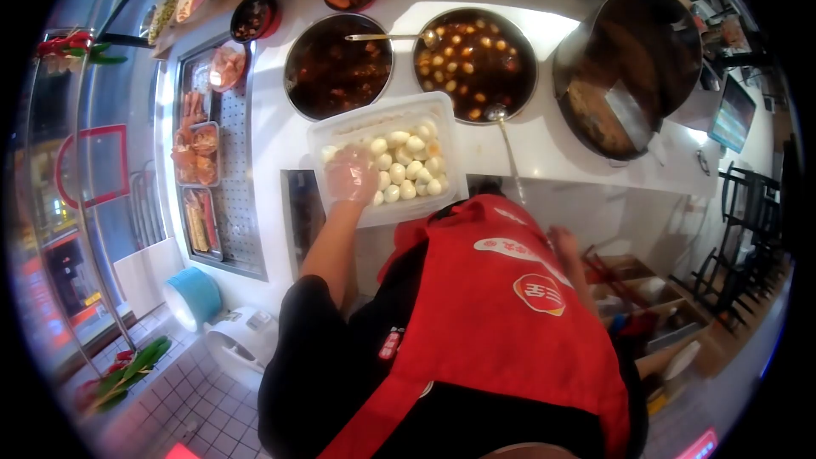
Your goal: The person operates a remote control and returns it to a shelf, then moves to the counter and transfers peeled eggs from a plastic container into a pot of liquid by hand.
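Observation:
My left hand [350, 175], in a clear plastic glove, is inside a translucent white plastic bin [382, 116]. It touches the peeled boiled eggs [411, 172] at the bin's left side. Glare on the glove hides how the fingers are bent. My right hand [567, 248] is low at the right side of my red apron [501, 297], partly covered and blurred; what it holds, if anything, does not show. Just beyond the bin, a round pot [476, 64] contains dark broth with several eggs, and a ladle [512, 153] leans over its near rim.
Left of that pot is another pot of dark broth [340, 68], with a second ladle [387, 36] reaching over it. A large dark pot [629, 76] with its lid raised stands at right. Food trays [197, 153] line the left counter. Bowls sit on the back shelf.

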Demonstrator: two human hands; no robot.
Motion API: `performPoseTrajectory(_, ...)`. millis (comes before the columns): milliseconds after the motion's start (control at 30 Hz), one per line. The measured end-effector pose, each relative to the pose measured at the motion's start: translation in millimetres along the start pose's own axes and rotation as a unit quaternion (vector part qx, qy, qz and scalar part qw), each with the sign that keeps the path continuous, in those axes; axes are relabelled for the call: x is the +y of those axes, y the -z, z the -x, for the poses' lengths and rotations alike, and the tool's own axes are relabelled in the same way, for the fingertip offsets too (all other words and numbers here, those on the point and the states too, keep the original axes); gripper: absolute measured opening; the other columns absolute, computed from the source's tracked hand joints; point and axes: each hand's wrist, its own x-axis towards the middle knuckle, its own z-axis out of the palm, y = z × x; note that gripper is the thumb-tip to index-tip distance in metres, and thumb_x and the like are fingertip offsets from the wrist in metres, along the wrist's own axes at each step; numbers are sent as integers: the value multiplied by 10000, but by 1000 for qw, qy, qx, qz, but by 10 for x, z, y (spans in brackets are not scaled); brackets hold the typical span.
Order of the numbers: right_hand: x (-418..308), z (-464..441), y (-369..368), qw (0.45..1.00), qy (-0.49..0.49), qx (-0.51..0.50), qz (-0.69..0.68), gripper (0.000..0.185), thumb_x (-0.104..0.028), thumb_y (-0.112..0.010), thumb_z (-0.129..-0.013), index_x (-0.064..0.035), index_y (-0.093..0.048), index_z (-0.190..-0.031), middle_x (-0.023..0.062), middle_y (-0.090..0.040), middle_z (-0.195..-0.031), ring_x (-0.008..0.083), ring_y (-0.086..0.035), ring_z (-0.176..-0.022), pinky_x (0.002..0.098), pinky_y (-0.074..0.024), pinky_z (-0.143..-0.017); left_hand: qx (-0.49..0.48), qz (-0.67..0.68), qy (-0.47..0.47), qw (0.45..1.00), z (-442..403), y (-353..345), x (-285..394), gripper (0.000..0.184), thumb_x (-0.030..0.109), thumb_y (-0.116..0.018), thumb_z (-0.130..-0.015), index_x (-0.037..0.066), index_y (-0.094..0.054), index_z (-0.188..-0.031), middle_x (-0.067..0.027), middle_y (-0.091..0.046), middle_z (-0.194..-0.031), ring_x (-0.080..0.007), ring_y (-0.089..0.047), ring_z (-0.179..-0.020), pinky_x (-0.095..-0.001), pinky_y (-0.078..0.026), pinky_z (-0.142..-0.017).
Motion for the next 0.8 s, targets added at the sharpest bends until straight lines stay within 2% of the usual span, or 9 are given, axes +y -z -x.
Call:
performPoseTrajectory(133,740,-296,41,981,175,-35,78,294,-280,-603,-946,-86,-703,-1143,118,-721,-1040,251,-688,-825,362,-554,-737,34,-63,24,997,63,180,-220,485,433,-651,-893,158,-645,-1292,-93,-582,-1372,-293,-562,-1244,-451,-472,-1018)
performPoseTrajectory(200,969,-453,44,849,291,5,441,279,-239,-578,-957,-91,-713,-1151,169,-725,-1087,333,-698,-877,399,-560,-785,18,-63,54,996,86,150,-248,522,445,-645,-898,161,-614,-1335,-101,-550,-1413,-301,-540,-1272,-446,-462,-1043)
performPoseTrajectory(333,1002,-462,-40,941,166,-6,294,279,-215,-537,-974,-106,-708,-1167,198,-707,-1128,387,-686,-922,427,-555,-823,-11,-46,116,992,122,149,-229,644,475,-639,-903,144,-526,-1444,-185,-438,-1525,-326,-510,-1318,-416,-472,-1063)
performPoseTrajectory(400,1156,-588,9,827,372,15,422,292,-231,-545,-976,-87,-704,-1174,169,-723,-1062,339,-693,-870,412,-562,-778,-7,-51,120,992,129,99,-239,671,478,-643,-900,132,-504,-1458,-199,-431,-1528,-337,-511,-1318,-417,-471,-1067)
performPoseTrajectory(433,1173,-605,14,827,373,16,422,292,-231,-545,-976,-87,-704,-1174,169,-723,-1062,339,-693,-870,412,-562,-778,-5,-54,124,991,136,68,-245,698,481,-647,-897,119,-482,-1471,-214,-424,-1531,-347,-512,-1318,-418,-471,-1071)
performPoseTrajectory(467,1033,-538,-18,927,283,-16,246,291,-236,-566,-968,-70,-698,-1167,150,-720,-1023,304,-689,-847,396,-563,-749,-3,-54,125,991,137,73,-250,698,481,-647,-897,119,-482,-1471,-214,-424,-1531,-347,-512,-1318,-418,-471,-1071)
performPoseTrajectory(533,712,-408,-69,980,185,-48,59,295,-242,-587,-960,-54,-692,-1161,131,-717,-985,268,-685,-824,380,-564,-721,13,-4,114,993,134,101,-273,719,490,-654,-894,98,-469,-1467,-215,-456,-1491,-355,-522,-1302,-424,-480,-1050)
performPoseTrajectory(633,204,-167,-137,997,70,-26,13,306,-255,-609,-949,-32,-675,-1147,102,-699,-950,207,-666,-807,337,-559,-684,-35,43,127,990,59,81,-288,718,486,-673,-885,84,-476,-1446,-203,-499,-1422,-357,-533,-1279,-434,-488,-1025)
performPoseTrajectory(800,-21,-90,-133,998,53,-24,-3,313,-273,-596,-954,-36,-662,-1147,107,-702,-966,209,-665,-801,339,-557,-681,-29,3,101,994,43,-83,-156,675,453,-687,-880,89,-495,-1415,-174,-520,-1330,-362,-541,-1215,-433,-491,-1001)
